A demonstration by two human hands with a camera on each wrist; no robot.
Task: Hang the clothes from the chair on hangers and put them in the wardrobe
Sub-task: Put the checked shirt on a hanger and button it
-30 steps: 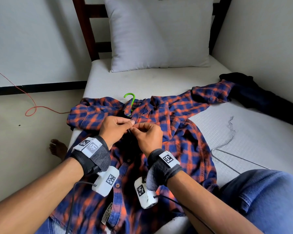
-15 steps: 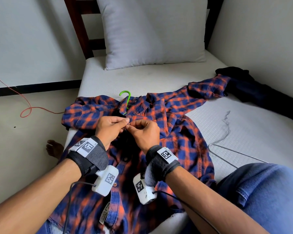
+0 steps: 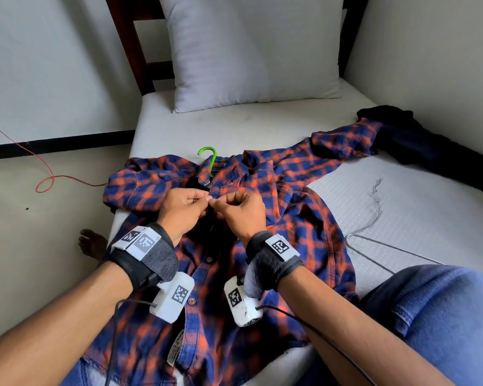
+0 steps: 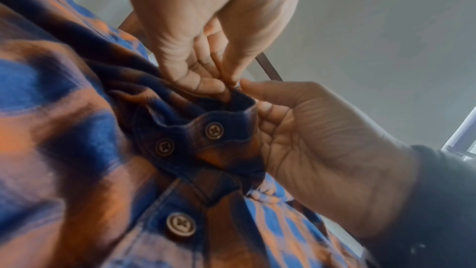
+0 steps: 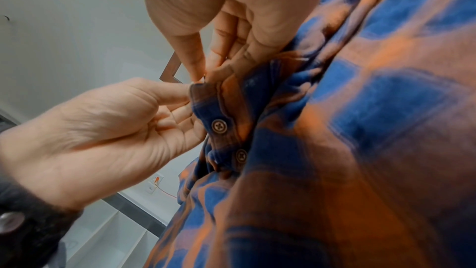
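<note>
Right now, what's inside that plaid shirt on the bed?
A green hanger: only its hook pokes out at the plaid shirt collar. Its shoulders are covered by fabric, so unseen.

no legible txt, shirt label blurred

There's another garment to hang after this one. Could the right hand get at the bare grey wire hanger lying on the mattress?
Probably yes, once freed: the grey wire hanger lies uncovered beside the plaid shirt, but the right hand is now pinching the shirt's placket.
</note>
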